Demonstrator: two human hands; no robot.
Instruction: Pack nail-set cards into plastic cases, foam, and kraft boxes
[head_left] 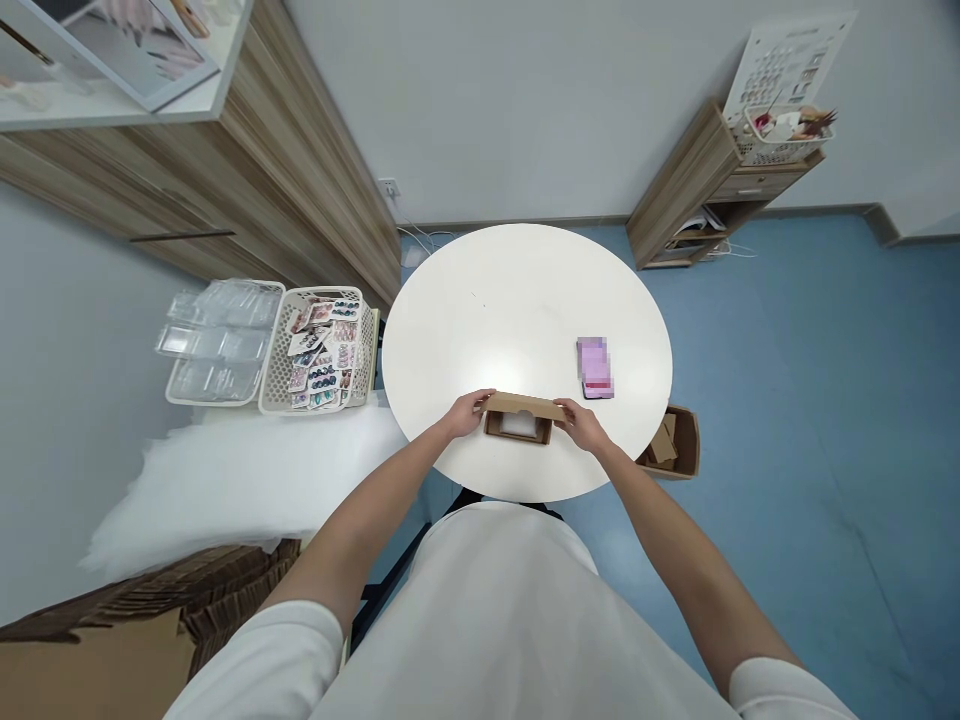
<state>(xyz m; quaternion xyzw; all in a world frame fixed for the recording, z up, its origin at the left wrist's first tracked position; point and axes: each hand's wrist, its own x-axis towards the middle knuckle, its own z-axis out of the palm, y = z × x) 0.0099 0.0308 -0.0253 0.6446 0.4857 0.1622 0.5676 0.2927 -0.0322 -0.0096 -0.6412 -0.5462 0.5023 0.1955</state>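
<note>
A small brown cardboard box [523, 404] stands at the near edge of the round white table [480, 290], its lid partly raised. Inside lies something white [519, 424], perhaps foam or wrapping; its kind is unclear. My left hand [466, 413] pinches the left end of the lid, fingers along its edge. At the opposite end, my right hand [582, 425] grips the lid's right corner. To the right on the table is a purple item [595, 368], blurred by pixels, with a dark edge.
To the left stand a basket [274, 400] of patterned cards and another [176, 393] with clear plastic cases. White sheets [255, 480] and stacked flat cardboard [97, 665] lie nearer me. A carton [688, 450] with cardboard pieces sits right of the table; a wooden cabinet [679, 190] stands behind.
</note>
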